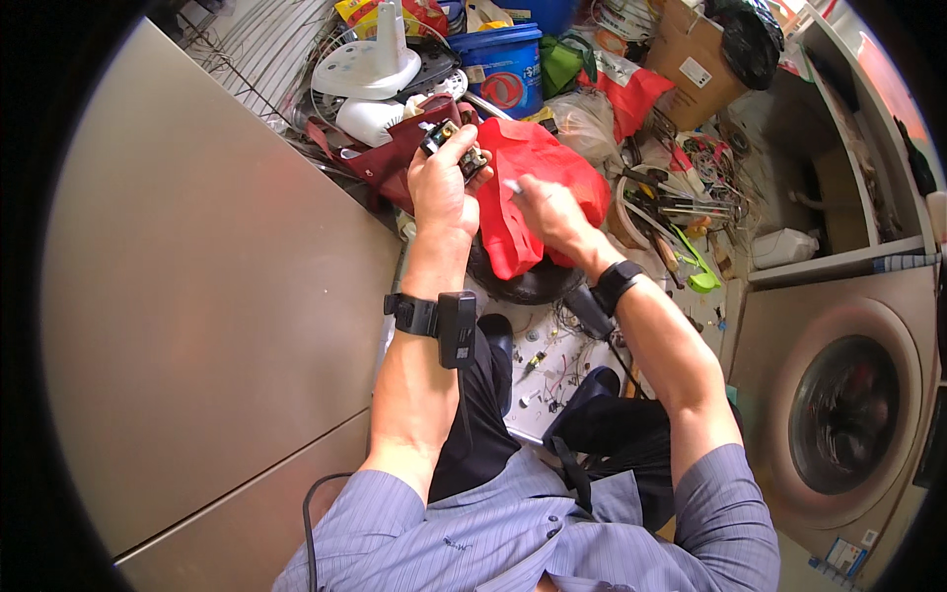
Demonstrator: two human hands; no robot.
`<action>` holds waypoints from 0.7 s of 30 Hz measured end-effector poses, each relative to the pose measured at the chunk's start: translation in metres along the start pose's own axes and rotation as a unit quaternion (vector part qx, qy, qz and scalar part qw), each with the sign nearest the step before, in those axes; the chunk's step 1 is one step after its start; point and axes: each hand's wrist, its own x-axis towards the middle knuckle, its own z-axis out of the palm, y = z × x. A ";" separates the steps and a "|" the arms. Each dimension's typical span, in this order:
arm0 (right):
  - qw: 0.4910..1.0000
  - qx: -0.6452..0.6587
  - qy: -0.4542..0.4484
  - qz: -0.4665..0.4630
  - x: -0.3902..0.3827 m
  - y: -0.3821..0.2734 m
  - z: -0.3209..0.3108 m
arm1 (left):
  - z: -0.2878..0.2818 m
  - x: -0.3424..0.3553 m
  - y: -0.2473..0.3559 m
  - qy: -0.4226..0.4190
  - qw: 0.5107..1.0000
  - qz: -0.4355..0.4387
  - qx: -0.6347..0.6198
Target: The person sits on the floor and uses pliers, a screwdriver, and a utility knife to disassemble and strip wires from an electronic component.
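Small black block with brass-coloured and pale bits: this small black block (473,163) is up in the air, in the person's left hand (444,192), above the junk pile's near edge.
Which way it lies: its long side slants, from far left down to near right. The near right end points roughly at the other hand.
Left hand: curled closed around the block, with the thumb across the top. Both ends stick out.
Right hand: the right hand (554,212) is to the right of the block and a bit closer to the person's body. Its fingers are bent in and look closed on a small pale tip (512,185). It is blurry, so nobody can tell what the tip belongs to.
Gap: the pale tip is near the block, but they do not touch. The left hand is nearest, since it has the block.
Under the hands: a bright red cloth-like bag (508,232) lies below the right hand, on a round black thing (533,288).
Behind the block: a dark red bag (387,163) sits to the left, and a round blue plastic bucket (503,69) stands farther away.
By the shoes: little bits and wires (534,363) lie on the pale floor (523,419).
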 end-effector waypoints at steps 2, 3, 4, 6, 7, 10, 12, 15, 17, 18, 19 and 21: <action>0.998 -0.026 -0.052 -0.036 0.005 -0.015 0.019 | -0.004 0.001 0.003 0.013 1.000 -0.004 0.001; 0.995 -0.025 -0.073 -0.056 0.009 -0.019 0.031 | -0.005 0.002 0.005 0.022 1.000 -0.012 0.001; 0.994 -0.022 -0.076 -0.070 0.011 -0.018 0.040 | -0.004 0.002 0.005 0.025 1.000 -0.012 0.006; 0.994 -0.003 -0.088 -0.069 0.017 -0.016 0.059 | -0.003 0.002 0.005 0.010 1.000 -0.008 0.007; 0.994 -0.002 -0.088 -0.068 0.020 -0.012 0.066 | -0.002 0.002 0.004 0.001 1.000 -0.004 0.004; 0.991 -0.036 -0.078 0.103 0.029 0.002 0.085 | -0.005 0.006 0.006 0.003 1.000 -0.003 -0.002; 0.973 -0.079 -0.090 0.197 0.028 0.020 0.085 | -0.006 0.008 0.006 0.002 1.000 -0.012 0.000; 0.965 -0.071 -0.090 0.236 0.032 0.044 0.072 | -0.009 0.006 0.009 0.005 1.000 -0.023 0.003; 0.967 -0.079 -0.075 0.230 0.029 0.062 0.067 | -0.006 0.006 0.008 -0.008 1.000 -0.023 0.008; 0.968 -0.074 -0.077 0.228 0.030 0.064 0.063 | -0.006 0.007 0.007 -0.019 1.000 -0.017 -0.003; 0.969 -0.068 -0.080 0.226 0.030 0.065 0.061 | -0.006 0.007 0.006 -0.017 1.000 -0.018 -0.005; 0.972 -0.058 -0.068 0.216 0.029 0.066 0.057 | -0.005 0.006 0.005 -0.031 0.999 -0.019 -0.009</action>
